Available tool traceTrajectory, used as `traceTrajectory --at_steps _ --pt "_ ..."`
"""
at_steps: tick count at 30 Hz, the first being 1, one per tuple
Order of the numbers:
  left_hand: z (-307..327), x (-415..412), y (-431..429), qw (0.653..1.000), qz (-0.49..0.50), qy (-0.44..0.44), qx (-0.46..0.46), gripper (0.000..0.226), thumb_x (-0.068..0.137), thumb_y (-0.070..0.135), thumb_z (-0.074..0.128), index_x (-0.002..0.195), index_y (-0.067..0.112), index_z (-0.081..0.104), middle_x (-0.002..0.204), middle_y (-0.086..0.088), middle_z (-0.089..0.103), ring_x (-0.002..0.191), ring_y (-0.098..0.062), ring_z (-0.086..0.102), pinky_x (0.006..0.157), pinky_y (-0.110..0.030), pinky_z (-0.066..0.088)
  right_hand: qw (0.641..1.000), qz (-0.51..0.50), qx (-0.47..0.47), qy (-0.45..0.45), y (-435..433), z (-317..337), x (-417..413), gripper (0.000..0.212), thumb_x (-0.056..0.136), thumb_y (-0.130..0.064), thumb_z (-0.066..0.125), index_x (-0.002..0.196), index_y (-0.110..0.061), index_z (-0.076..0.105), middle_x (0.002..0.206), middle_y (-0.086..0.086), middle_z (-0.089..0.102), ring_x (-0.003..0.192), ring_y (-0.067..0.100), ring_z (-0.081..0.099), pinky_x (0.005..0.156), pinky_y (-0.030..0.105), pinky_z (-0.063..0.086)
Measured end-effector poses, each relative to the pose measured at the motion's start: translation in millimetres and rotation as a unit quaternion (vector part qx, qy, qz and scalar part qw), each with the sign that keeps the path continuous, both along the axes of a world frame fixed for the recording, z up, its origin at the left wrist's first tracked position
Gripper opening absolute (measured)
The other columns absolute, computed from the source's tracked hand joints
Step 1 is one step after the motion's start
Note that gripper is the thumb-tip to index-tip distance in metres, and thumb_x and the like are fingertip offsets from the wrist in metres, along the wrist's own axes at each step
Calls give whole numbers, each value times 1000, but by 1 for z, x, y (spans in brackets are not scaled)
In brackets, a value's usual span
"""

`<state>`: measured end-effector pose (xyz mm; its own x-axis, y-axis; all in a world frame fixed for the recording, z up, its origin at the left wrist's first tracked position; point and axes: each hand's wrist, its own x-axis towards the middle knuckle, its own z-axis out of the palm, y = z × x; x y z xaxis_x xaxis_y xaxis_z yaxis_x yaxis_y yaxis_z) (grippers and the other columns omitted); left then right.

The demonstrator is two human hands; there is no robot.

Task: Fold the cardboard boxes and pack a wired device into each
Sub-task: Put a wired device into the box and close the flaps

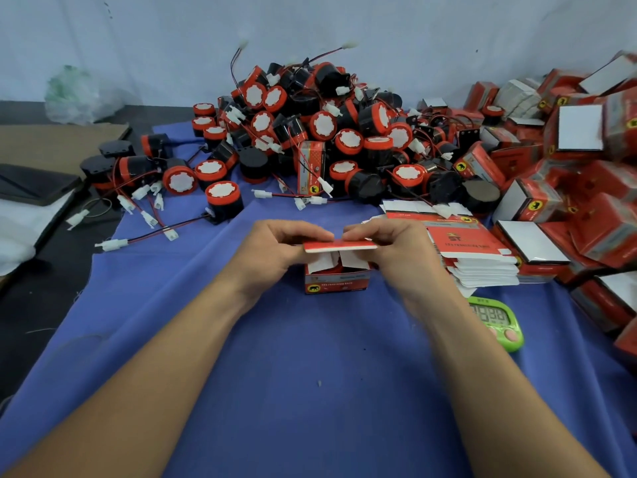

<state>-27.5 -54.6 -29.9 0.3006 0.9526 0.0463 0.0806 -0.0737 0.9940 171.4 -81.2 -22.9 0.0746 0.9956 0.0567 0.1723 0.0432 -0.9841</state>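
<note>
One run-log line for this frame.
left hand: pinches lid flap | right hand: pinches lid flap | red box: on blue cloth, side flaps in, lid untucked

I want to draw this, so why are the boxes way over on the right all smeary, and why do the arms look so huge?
Head view: the red boxes at the far right edge are blurred; the wide lens stretches the forearms near the bottom; the small box that the left hand and right hand pinch stays sharp; the light is soft, without glare.
</note>
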Motion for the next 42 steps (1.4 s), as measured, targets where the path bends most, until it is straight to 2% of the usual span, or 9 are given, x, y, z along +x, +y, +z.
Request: traceTrajectory --at_steps 2,7,10,14,21,27,33,38,42 --pt "0 3 -2 1000 9 -2 12 40 88 -15 67 81 21 83 94 6 80 91 -8 74 75 -18 56 999 47 -23 -17 0 3 10 41 90 14 62 85 -20 83 99 -4 79 85 4 73 68 17 52" --pt "7 -3 -3 997 -57 46 -4 48 90 -16 52 91 19 85 116 10 77 110 3 69 81 -14 54 986 68 -48 -145 -6 11 23 59 85 15 45 95 -27 84 103 -11 77 108 13 69 90 32 56" --pt "10 -12 -2 991 -103 90 6 45 72 6 55 95 30 85 124 19 73 120 10 60 90 -11 49 981 90 -38 -170 -13 19 20 38 89 -5 60 98 -32 83 118 -22 67 120 -15 55 87 12 50" --pt "5 -19 -4 978 -129 153 57 34 80 33 88 111 44 80 136 23 65 130 8 55 100 -24 50 950 121 -59 -281 -20 27 24 49 64 -36 91 110 -47 76 140 -26 58 124 -7 55 102 32 48" --pt "3 -21 -8 967 -112 202 105 55 62 53 84 116 55 72 138 30 61 127 8 57 105 -29 53 948 38 -44 -312 -28 26 10 50 61 -36 94 103 -54 74 117 -14 74 92 11 70 80 38 60" --pt "1 -17 -13 968 -85 197 129 52 69 49 82 119 55 71 136 27 64 126 10 57 105 -37 55 952 55 -20 -300 -32 20 14 51 69 -36 91 115 -50 73 138 -24 61 122 -6 56 76 -1 35" --pt "0 -18 -12 967 -82 204 127 63 70 57 79 131 45 69 137 24 65 129 6 57 109 -37 52 948 44 -12 -315 -29 20 17 44 70 -47 83 111 -59 70 114 -30 70 98 -3 64 82 28 53" --pt "-3 -12 -12 965 -52 205 157 45 85 43 80 129 38 72 135 21 67 128 10 55 110 -31 50 952 42 -3 -303 -28 19 21 31 80 -45 80 110 -52 75 86 -20 74 71 1 60 59 17 41" --pt "-2 -12 -10 963 -44 200 175 28 97 30 74 123 40 75 130 20 70 126 14 55 107 -20 47 953 34 -9 -301 -28 19 19 26 83 -47 79 109 -51 76 89 -21 72 79 1 58 60 16 36"
